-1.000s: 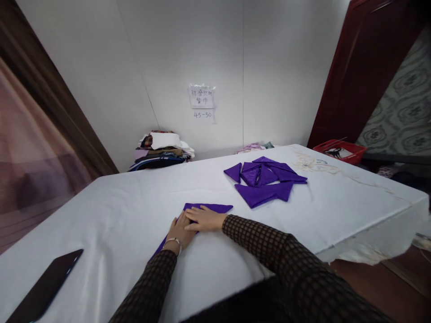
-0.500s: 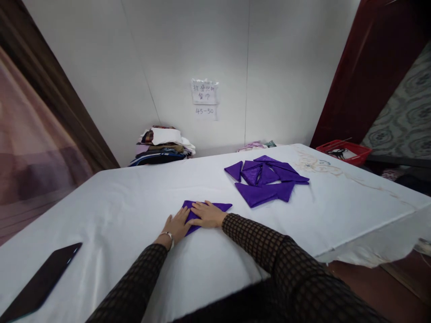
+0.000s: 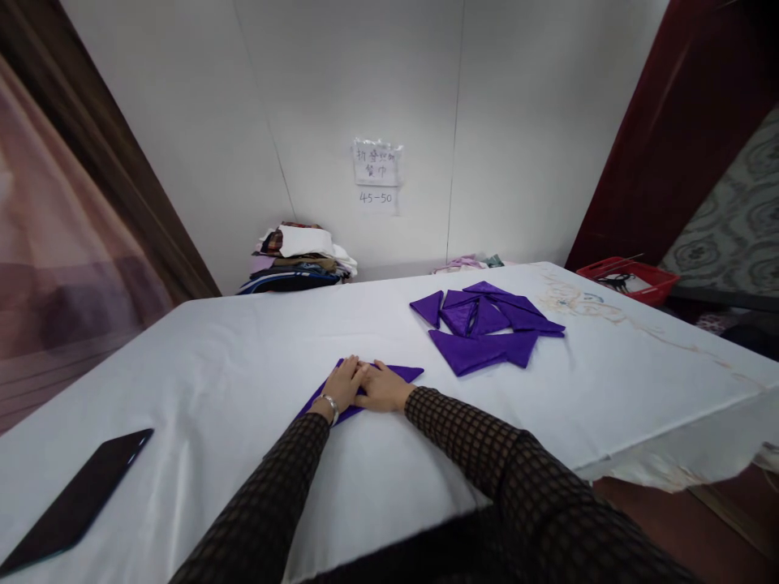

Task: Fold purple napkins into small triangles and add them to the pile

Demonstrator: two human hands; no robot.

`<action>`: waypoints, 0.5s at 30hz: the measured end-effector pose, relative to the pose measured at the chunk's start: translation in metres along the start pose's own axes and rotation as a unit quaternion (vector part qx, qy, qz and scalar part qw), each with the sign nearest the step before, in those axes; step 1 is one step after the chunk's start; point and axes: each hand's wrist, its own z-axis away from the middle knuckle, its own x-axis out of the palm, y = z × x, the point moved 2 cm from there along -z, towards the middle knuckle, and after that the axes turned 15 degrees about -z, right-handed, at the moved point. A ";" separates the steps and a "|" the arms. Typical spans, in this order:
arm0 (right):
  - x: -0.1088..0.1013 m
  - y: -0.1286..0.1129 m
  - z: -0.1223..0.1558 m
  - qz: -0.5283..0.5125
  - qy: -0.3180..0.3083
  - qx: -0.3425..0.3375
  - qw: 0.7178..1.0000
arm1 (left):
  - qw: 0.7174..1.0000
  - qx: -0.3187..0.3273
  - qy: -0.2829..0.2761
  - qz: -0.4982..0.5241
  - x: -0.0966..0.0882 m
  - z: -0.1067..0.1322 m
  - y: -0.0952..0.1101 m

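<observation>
A purple folded napkin point(image 3: 407, 372) lies on the white tablecloth in front of me, one point reaching right and another toward the lower left. My left hand point(image 3: 342, 387) presses flat on its middle, fingers stretched out and close together. Beside it, my right hand point(image 3: 385, 389) also rests flat on the cloth, its fingertips touching or partly under the left hand. Both hands hide the napkin's centre. Farther right and back sits a group of several folded purple napkins point(image 3: 480, 349), some overlapping.
A dark phone point(image 3: 76, 499) lies at the left front of the white-covered table point(image 3: 231, 365). Stacked clothes point(image 3: 298, 259) stand behind the far edge, against the wall with a paper sign point(image 3: 377, 166). Beyond the right edge is a red basket point(image 3: 654, 280).
My left hand has slid right and inward over the napkin, now meeting the right hand. More of the napkin's lower left point shows. My right hand has barely moved.
</observation>
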 end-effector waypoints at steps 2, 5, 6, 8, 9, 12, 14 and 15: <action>-0.002 -0.002 0.000 0.001 -0.005 -0.002 1.000 | 1.000 -0.014 -0.013 -0.010 -0.004 0.001 -0.002; -0.003 -0.003 0.000 0.006 -0.026 0.014 1.000 | 0.998 -0.055 -0.035 -0.022 -0.009 0.004 -0.004; -0.002 -0.003 0.000 0.007 -0.034 0.025 0.999 | 0.996 -0.075 -0.045 -0.027 -0.010 0.006 -0.007; -0.002 -0.003 0.000 0.010 -0.046 0.043 0.998 | 0.992 -0.107 -0.061 -0.036 -0.010 0.010 -0.015; -0.002 -0.002 0.000 0.011 -0.049 0.048 0.998 | 0.990 -0.119 -0.067 -0.042 -0.010 0.013 -0.021; -0.002 -0.002 0.000 0.011 -0.052 0.058 0.997 | 0.980 -0.173 -0.077 -0.062 -0.012 0.024 -0.043; -0.002 -0.001 0.000 0.011 -0.053 0.059 0.997 | 0.965 -0.238 -0.076 -0.081 -0.017 0.034 -0.056; -0.001 -0.001 0.000 0.010 -0.053 0.057 0.997 | 0.957 -0.267 -0.064 -0.095 -0.021 0.039 -0.059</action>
